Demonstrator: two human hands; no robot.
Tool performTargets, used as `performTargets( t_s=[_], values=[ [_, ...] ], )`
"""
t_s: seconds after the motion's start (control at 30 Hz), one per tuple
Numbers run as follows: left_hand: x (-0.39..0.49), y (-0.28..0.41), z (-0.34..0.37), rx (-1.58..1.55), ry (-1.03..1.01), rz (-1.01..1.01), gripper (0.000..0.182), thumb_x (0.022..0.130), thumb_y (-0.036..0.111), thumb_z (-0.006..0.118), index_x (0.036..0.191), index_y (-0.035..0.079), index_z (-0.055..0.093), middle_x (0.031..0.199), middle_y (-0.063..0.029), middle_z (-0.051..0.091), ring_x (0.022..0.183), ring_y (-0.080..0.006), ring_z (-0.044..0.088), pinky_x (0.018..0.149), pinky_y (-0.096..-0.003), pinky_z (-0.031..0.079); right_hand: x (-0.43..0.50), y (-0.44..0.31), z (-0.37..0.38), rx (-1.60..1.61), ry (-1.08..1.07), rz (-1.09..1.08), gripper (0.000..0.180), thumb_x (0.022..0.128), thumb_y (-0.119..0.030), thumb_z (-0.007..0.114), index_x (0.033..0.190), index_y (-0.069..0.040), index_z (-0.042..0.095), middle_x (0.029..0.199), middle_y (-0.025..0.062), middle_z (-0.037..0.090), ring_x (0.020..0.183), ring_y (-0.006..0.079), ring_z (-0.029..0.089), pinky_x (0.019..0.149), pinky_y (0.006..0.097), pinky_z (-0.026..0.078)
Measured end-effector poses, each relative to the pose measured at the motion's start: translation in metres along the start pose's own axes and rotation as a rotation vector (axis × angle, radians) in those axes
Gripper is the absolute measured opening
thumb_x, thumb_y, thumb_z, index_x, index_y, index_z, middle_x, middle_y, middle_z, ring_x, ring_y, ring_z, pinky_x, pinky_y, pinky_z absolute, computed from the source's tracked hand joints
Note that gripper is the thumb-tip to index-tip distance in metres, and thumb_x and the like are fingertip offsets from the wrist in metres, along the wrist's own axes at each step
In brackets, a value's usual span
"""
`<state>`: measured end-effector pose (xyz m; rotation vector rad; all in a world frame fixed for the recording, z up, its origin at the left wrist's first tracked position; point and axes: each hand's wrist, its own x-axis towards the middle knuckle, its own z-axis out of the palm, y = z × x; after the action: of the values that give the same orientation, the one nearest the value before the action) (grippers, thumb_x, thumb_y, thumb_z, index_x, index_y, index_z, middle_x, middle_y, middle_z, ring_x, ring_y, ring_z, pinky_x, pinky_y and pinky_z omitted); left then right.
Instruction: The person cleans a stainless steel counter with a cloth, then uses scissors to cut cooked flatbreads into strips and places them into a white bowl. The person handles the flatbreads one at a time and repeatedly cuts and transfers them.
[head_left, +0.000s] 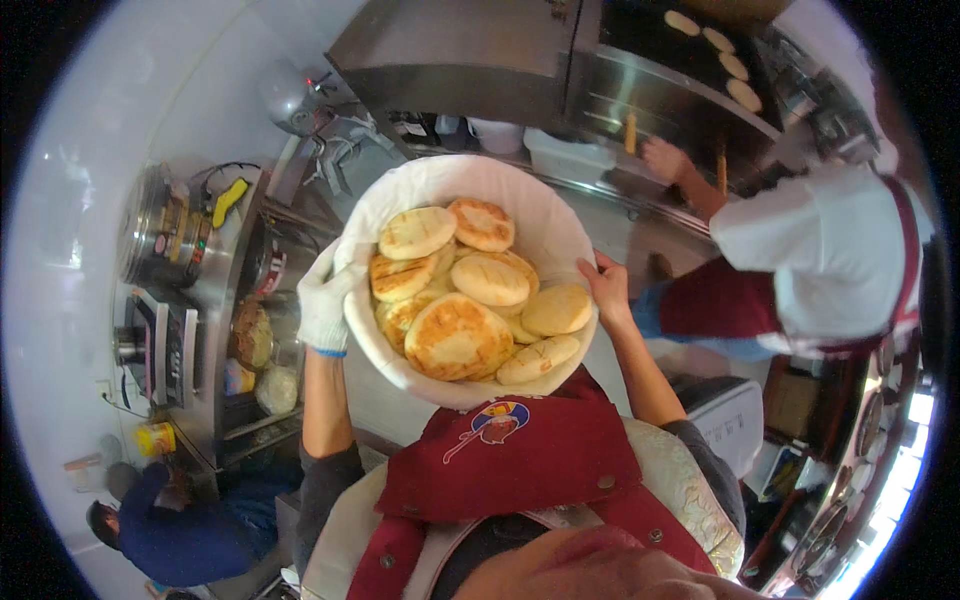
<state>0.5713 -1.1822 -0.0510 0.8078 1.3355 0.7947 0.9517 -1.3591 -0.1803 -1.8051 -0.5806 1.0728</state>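
A round basket lined with white cloth (517, 184) is in front of my chest, raised above the floor. Inside it, browned flatbreads (459, 337) lie heaped over one another, some pale and some with darker grill marks. My left hand (324, 296), in a white knit glove with a blue cuff, grips the rim on the left. Bare, my right hand (606, 289) has hold of the opposite rim, with part of its fingers hidden by the basket. My dark red apron (510, 457) touches or nearly touches the near rim.
At right, a co-worker (817, 255) stands by a dark griddle (652, 41) bearing several pale dough pieces (733, 66). A steel shelf unit (232, 300) with pots runs along the left. Another person (195, 525) is at lower left. A white bin (724, 424) stands behind my right arm.
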Motion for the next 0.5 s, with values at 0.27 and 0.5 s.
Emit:
performTargets(
  t_s=[0.27,0.5],
  values=[
    [0.005,0.066,-0.043,-0.148,0.192,0.201,0.039,0.089,-0.002,0.063,0.127,-0.009,0.058,0.119,-0.021,0.066,0.105,-0.0268,0.066,0.094,-0.0381,0.054,0.077,-0.02,0.096,-0.161,-0.088,-0.129,0.042,0.095,-0.04,0.06,0.109,-0.001,0.071,0.096,0.0168,0.074,0.085,0.0239,0.069,0.078,0.0399,0.052],
    [0.039,0.12,-0.048,-0.128,0.105,0.282,0.04,0.093,0.003,0.06,0.13,-0.012,0.053,0.119,-0.0211,0.065,0.104,-0.0256,0.066,0.093,-0.0362,0.054,0.119,-0.025,0.129,0.366,0.003,0.011,0.04,0.093,-0.033,0.063,0.111,0.003,0.07,0.108,0.0128,0.072,0.087,0.0222,0.068,0.081,0.0354,0.053]
  ],
)
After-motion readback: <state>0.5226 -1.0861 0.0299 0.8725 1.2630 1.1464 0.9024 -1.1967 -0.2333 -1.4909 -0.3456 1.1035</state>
